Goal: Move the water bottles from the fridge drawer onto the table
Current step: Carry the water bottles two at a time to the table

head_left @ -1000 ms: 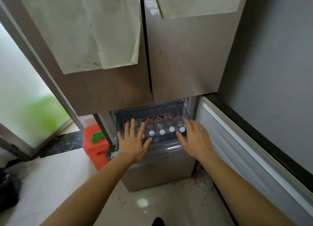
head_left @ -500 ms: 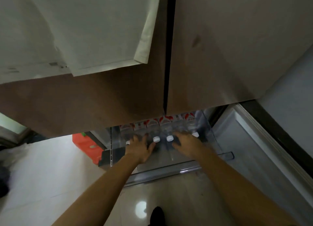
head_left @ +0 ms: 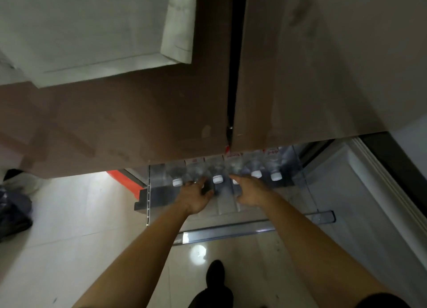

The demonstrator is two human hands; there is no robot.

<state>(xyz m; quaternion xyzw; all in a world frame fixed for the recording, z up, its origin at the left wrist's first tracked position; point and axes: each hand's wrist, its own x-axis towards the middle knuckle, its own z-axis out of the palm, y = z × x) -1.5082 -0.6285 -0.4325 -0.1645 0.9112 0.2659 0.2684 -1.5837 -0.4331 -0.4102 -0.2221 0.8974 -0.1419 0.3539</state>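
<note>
Water bottles (head_left: 273, 163): six in one row, count unsure behind the hands; white caps (head_left: 217, 179): four plain, a fifth half hidden; hands: two, left hand (head_left: 196, 198), right hand (head_left: 250, 192); upper fridge doors (head_left: 138, 127): two; fridge drawer (head_left: 231, 229): one.

White paper sheets (head_left: 92, 30) cover the brown door (head_left: 138, 122); an orange-red container (head_left: 126, 180) and black bag (head_left: 11, 210) sit on the tiled floor (head_left: 69, 238).

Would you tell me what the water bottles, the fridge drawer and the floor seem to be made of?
Water bottles: clear thin plastic, with see-through bodies and opaque white caps.
Fridge drawer: probably transparent rigid plastic; its glossy front rim looks see-through.
Floor: likely glazed pale tile, given the grout lines and a mirrored light spot.
</note>
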